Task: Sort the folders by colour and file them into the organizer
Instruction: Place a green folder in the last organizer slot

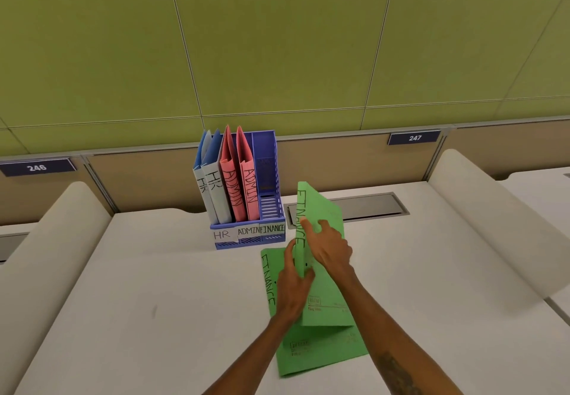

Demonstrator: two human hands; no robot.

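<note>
Gripping a thin green card folder (320, 271) by its spine, both hands hold it raised on edge above a pale, smooth desk (154, 286). The left hand (293, 289) pinches the lower spine, while the right hand (330, 248) clasps it higher up, index finger laid across the handwritten word FINANCE. A second green folder (320, 354), also marked FINANCE, lies flat on the desk directly beneath the hands. Just beyond them stands a blue slotted plastic organizer (268, 197) with paper labels reading HR, ADMIN and FINANCE. Two blue folders (212, 191) fill its left compartment and two pink folders (243, 197), lettered ADMIN, the middle one; the right compartment appears to hold nothing, though its depth is partly hidden. Behind runs a green panelled wall (277, 40).
</note>
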